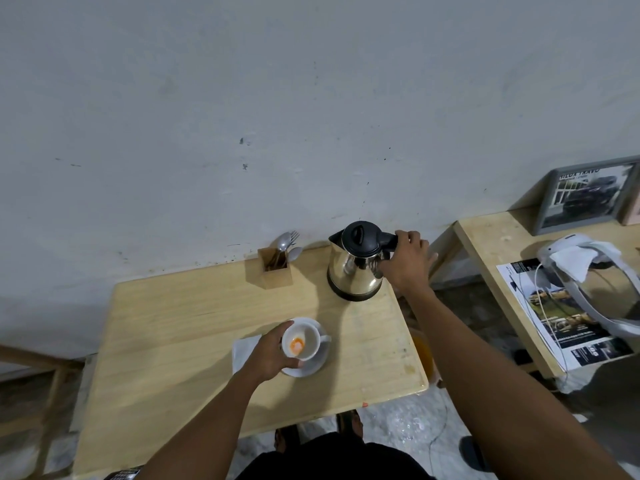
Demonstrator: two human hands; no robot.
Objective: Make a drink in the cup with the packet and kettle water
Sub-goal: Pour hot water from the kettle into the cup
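A white cup (306,336) with orange powder in its bottom stands on a white saucer (317,365) near the middle of the wooden table (173,341). My left hand (270,355) is wrapped around the cup's left side. At the back right of the table stands a steel kettle (353,271) with a black lid, on its black base. My right hand (407,261) is closed around the kettle's black handle. A white packet or napkin (242,348) lies left of the saucer, partly under my left hand.
A wooden holder (273,268) with spoons and a fork stands at the back, left of the kettle. The wall is right behind. A second wooden table (502,244) on the right carries a framed picture (585,195), a printed sheet and a white headset (588,268).
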